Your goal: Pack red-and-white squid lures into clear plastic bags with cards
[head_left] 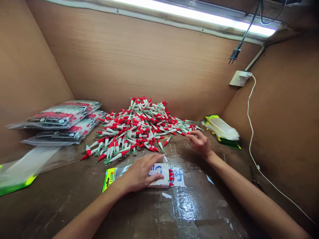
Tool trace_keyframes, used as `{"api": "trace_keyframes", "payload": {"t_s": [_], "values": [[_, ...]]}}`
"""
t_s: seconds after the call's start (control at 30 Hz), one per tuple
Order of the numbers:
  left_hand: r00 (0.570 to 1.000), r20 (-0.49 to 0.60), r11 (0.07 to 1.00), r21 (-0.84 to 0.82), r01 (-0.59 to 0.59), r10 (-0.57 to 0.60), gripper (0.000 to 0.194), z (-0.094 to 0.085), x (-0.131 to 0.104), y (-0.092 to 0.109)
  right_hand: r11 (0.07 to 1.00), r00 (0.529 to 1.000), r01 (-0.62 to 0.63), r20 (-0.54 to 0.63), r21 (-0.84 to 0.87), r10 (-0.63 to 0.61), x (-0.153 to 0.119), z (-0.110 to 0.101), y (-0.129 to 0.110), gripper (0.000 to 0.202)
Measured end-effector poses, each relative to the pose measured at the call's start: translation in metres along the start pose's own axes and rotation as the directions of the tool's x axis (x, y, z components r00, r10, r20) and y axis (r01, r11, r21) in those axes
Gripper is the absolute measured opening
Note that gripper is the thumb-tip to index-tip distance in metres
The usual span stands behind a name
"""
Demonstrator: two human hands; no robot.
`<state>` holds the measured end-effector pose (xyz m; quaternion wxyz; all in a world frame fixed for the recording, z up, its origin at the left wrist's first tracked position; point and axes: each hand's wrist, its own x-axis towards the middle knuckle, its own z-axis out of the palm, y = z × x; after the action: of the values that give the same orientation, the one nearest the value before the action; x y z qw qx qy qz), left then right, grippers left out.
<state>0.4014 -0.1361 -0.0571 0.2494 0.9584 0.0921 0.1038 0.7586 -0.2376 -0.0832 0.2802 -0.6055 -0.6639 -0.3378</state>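
My left hand (142, 172) lies with spread fingers over a small white card box (163, 182), which has red lure tips (171, 177) showing at its right end. Under the same hand, a clear bag with a yellow-green LURE header (108, 178) reaches out to the left. A white card with blue lettering (178, 176) sticks out at the right of the box. At the right edge of a large pile of red and white lures (139, 126), my right hand (199, 142) has its fingers pinched together. What is between those fingertips, if anything, is too small to make out.
Packed clear bags (59, 116) are stacked at the left, above blurred header bags (27, 169). More header bags (223, 129) lie at the back right. A white cable (252, 132) runs down the right wall from a socket (239, 79). A black plug (234, 54) hangs above.
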Motion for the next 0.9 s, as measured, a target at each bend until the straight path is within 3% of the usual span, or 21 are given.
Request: {"api": "trace_keyframes", "payload": {"t_s": [0.07,0.17,0.23,0.3,0.4,0.5,0.57,0.73,0.83,0.9], "values": [[0.988,-0.150,0.999,-0.046,0.029,-0.036,0.057,-0.002,0.008,-0.001,1.000,0.999,-0.010,-0.035,0.002,0.010,0.000,-0.003,-0.003,0.025],[0.904,-0.379,0.965,-0.238,0.109,-0.196,0.050,-0.008,0.026,-0.002,0.999,0.997,-0.031,-0.072,0.021,0.032,0.000,-0.013,-0.011,0.024],[0.849,-0.428,0.914,-0.380,0.142,-0.309,0.058,-0.013,0.042,0.000,0.997,0.995,-0.053,-0.085,0.057,0.057,-0.002,-0.022,-0.020,0.025],[0.830,-0.422,0.876,-0.459,0.150,-0.364,0.068,-0.017,0.060,0.004,0.993,0.993,-0.069,-0.091,0.101,0.078,-0.007,-0.030,-0.029,0.026],[0.845,-0.404,0.862,-0.493,0.123,-0.351,0.067,-0.015,0.083,0.011,0.990,0.992,-0.052,-0.103,0.134,0.066,-0.017,-0.041,-0.044,0.028],[0.873,-0.378,0.865,-0.492,0.094,-0.310,0.045,-0.004,0.099,0.018,0.991,0.994,0.004,-0.111,0.134,0.011,-0.023,-0.048,-0.054,0.031],[0.888,-0.361,0.868,-0.489,0.081,-0.286,0.034,0.004,0.103,0.022,0.989,0.993,0.053,-0.108,0.139,-0.038,-0.024,-0.053,-0.058,0.032],[0.893,-0.367,0.896,-0.436,0.081,-0.259,0.028,0.011,0.100,0.029,0.979,0.990,0.131,-0.067,0.154,-0.122,-0.018,-0.060,-0.064,0.029],[0.903,-0.364,0.926,-0.369,0.086,-0.228,0.024,0.013,0.099,0.031,0.979,0.995,0.095,-0.023,0.178,-0.093,-0.017,-0.057,-0.064,0.030],[0.913,-0.354,0.944,-0.319,0.087,-0.204,0.022,0.015,0.101,0.030,0.980,1.000,0.011,-0.016,0.200,-0.007,-0.017,-0.053,-0.063,0.029]]}}
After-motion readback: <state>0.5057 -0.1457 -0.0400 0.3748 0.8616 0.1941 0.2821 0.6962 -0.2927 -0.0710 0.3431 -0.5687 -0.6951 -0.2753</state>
